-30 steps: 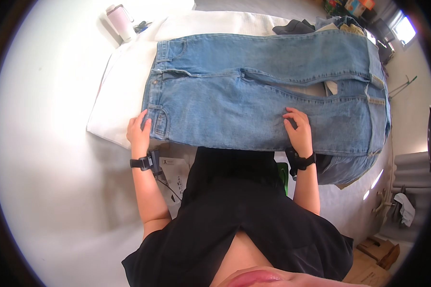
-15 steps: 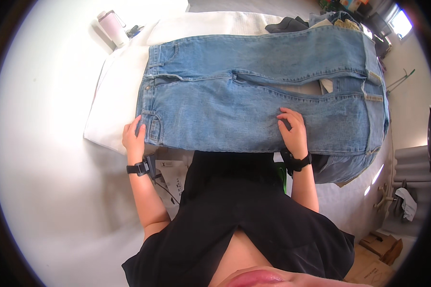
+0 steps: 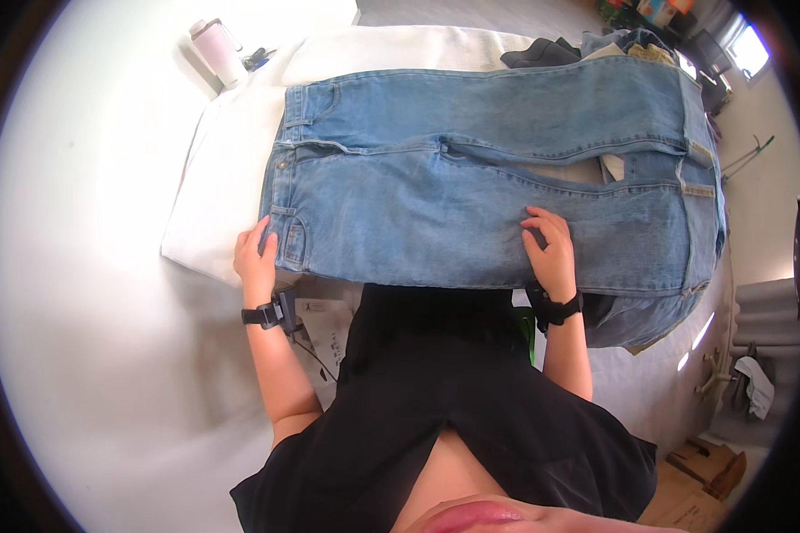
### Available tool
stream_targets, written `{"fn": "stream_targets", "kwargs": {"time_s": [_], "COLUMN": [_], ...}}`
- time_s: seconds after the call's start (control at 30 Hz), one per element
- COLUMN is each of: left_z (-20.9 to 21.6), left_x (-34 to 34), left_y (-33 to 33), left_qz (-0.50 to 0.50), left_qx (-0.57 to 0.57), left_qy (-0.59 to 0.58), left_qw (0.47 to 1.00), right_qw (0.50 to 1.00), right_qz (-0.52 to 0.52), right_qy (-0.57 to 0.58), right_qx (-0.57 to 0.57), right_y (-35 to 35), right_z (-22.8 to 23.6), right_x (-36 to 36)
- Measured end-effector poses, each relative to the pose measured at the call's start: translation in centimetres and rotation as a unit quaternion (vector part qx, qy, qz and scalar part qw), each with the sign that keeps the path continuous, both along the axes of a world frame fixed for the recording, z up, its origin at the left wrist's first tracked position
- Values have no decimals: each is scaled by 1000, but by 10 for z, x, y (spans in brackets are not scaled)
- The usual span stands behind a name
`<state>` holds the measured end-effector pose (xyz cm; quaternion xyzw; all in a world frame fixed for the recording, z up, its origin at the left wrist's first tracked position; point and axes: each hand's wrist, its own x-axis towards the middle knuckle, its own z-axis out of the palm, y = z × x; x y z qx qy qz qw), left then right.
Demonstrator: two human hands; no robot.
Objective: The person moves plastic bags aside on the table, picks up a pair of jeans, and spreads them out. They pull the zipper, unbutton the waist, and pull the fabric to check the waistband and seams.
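Note:
A pair of light blue jeans lies flat and sideways across the white-covered table, its waistband to the left and both legs running to the right. At the near corner of the waistband is my left hand, its thumb on the denim and its fingers closed round the edge. My right hand rests on the near leg around mid-length, palm down, with fingers loosely bent and the thumb apart from them. The leg ends lie over more denim at the right end of the table, and the near edge hangs in front of my body.
At the far left stands a pale pink tumbler with small dark items beside it. Dark and denim clothes are heaped at the far right. A printed white box sits below the table edge, and cardboard boxes lie at lower right.
The whole view has shifted slightly, so the jeans and table sit a little further right and lower. Both hands keep nearly the same places on the jeans.

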<state>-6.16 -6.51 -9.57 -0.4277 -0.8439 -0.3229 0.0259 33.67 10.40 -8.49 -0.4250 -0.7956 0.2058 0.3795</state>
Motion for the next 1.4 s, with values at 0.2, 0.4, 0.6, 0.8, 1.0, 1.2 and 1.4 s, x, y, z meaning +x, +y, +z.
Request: {"fn": "stream_targets", "kwargs": {"time_s": [0.2,0.4,0.6,0.8,1.0,1.2,1.4], "left_z": [-5,-6,-4,-7,-8,5,48], "left_x": [2,2,-1,-4,0,-2,-21], "left_y": [0,0,-1,1,-1,-4,16], "left_qz": [-1,-9,-4,-2,5,-7,-83], "left_qx": [11,22,33,13,-19,-54,-38], "left_qy": [19,25,28,24,32,20,-91], "left_qw": [1000,999,999,1000,999,998,992], "right_qw": [1000,1000,1000,1000,1000,999,991], "right_qz": [6,-6,0,3,-1,22,41], "right_qy": [-1,-5,-9,-8,-8,22,64], "right_qx": [-3,-20,-5,-16,-10,-13,-114], "right_y": [-1,-3,-1,0,-3,-1,-5], "right_z": [2,0,0,0,-4,-1,23], "right_x": [3,3,0,0,6,5,10]}}
